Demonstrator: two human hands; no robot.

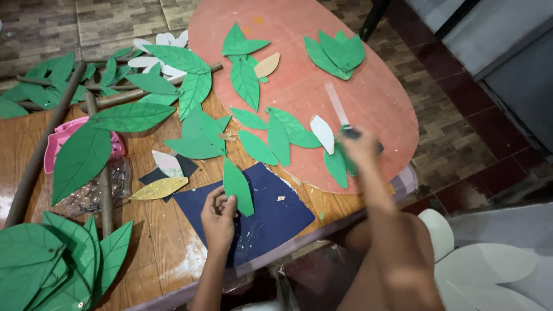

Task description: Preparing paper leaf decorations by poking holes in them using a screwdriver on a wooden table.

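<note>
My left hand pinches the lower end of a green paper leaf that lies over a dark blue sheet on the wooden table. My right hand, blurred, is farther right over a salmon-coloured oval board; it grips a small dark object whose kind I cannot tell. Its fingers rest beside green leaves at the board's near edge. A white leaf and more green leaves lie just left of that hand.
Several large green leaves on brown sticks fill the table's left side. A pink tray and a clear bag of beads lie beneath them. A gold glitter leaf sits near the blue sheet. White petal shapes lie at lower right.
</note>
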